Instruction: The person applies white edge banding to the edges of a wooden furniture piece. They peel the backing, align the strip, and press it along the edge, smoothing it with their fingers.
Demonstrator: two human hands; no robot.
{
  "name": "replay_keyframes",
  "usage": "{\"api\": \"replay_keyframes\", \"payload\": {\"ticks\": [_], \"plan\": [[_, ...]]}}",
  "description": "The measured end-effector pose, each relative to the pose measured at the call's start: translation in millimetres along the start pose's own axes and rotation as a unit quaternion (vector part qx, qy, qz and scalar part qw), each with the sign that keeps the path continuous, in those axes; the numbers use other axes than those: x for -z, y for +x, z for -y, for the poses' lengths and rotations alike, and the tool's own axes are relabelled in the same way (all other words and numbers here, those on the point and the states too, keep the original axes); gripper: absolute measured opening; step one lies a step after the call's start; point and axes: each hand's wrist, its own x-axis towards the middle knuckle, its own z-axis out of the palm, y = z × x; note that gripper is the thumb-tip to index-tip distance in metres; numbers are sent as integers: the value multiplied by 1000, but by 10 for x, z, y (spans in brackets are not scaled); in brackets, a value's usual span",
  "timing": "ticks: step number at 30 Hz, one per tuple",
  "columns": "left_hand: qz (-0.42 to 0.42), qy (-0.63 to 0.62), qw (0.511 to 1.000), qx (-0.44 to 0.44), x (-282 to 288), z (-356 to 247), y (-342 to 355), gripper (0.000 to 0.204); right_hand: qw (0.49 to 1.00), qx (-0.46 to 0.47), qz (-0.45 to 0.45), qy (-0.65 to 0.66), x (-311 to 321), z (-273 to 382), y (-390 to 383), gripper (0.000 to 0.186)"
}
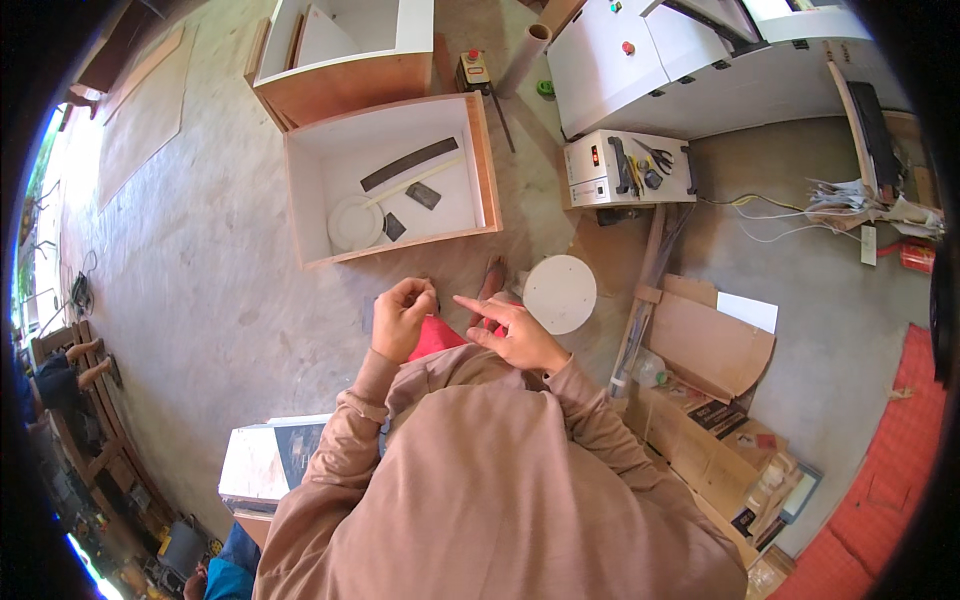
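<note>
Both of my hands are raised in front of my body, a short gap between them. My left hand (402,318) has its fingers curled together in a pinch; whatever may be in it is too small or hidden to make out. My right hand (522,338) is stretched out, its index finger pointing at the left hand and its thumb apart. Beyond them stands an open white-lined wooden box (392,260). Inside lie a coil of white banding (355,222), a long dark strip (410,165) and dark rectangular pieces (423,195). A round white stool top (560,295) is to the right of my right hand.
Another white cabinet carcass (345,85) stands behind the box. At the right is a white machine case (628,165) with pliers (655,155) on top. Cardboard boxes (710,340) lie right of my arm, a white-topped board stack (262,465) at lower left.
</note>
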Motion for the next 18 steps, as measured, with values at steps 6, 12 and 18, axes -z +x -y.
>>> {"api": "replay_keyframes", "payload": {"ticks": [6, 12, 18], "plan": [[-43, 145, 988, -7, -67, -121, 282, 21, 983, -99, -97, -118, 617, -836, -60, 36], [0, 393, 913, 106, -561, 193, 677, 41, 911, -332, -21, -242, 1322, -2105, -261, 69], [191, 213, 939, 189, -1902, 954, 1154, 64, 933, -294, 104, -182, 2044, -2389, 120, 67]]}}
